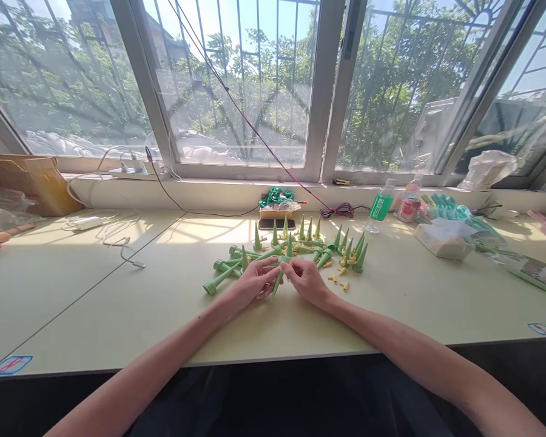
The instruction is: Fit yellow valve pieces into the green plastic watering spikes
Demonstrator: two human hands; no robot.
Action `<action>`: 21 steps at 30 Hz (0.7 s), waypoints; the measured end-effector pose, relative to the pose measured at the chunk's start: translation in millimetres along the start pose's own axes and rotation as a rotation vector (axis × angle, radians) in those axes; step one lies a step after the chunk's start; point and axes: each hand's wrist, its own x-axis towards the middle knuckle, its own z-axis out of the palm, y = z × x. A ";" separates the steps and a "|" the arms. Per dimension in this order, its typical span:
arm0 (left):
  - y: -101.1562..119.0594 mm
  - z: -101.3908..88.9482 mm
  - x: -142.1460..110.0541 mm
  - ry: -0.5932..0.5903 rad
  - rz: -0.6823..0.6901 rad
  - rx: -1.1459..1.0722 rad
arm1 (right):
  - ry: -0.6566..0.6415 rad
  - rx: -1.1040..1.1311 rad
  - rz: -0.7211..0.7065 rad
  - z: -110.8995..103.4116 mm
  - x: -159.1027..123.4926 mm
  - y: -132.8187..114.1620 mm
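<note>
My left hand (pixel 259 278) is closed around a green plastic spike (pixel 277 284), its narrow tip slanting down toward the table. My right hand (pixel 307 280) is pinched at the spike's wide upper end; whatever lies between those fingertips is too small to make out. Just beyond both hands, several more green spikes stand point up, such as one green cone (pixel 360 260) at the right. Others lie on their sides, among them a long green spike (pixel 221 280) left of my left hand. Small yellow nozzles (pixel 344 286) are scattered among them and to the right.
Behind the spikes are a dark phone (pixel 277 224) and a small box of green cord (pixel 277 200). Rightward stand a green-labelled bottle (pixel 382 205), a can (pixel 408 210) and a tissue pack (pixel 443 240). A white cable (pixel 122 246) lies left. Windows line the table's back.
</note>
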 end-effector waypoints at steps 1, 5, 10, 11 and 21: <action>-0.5 -0.4 -0.1 -0.006 -0.010 -0.013 | -0.002 -0.003 0.000 0.1 -0.1 0.0; 0.8 -0.5 -1.1 -0.052 -0.036 -0.065 | -0.018 -0.009 -0.001 0.7 -0.6 0.0; 8.1 1.3 -4.5 -0.109 -0.042 -0.080 | -0.026 -0.016 -0.023 0.4 -0.8 -2.0; 9.1 1.3 -4.9 -0.117 -0.041 -0.077 | -0.029 -0.016 -0.025 0.2 -0.8 -2.9; 7.7 -2.8 -3.1 -0.154 -0.015 -0.068 | -0.034 -0.041 -0.062 -1.8 -0.1 -10.8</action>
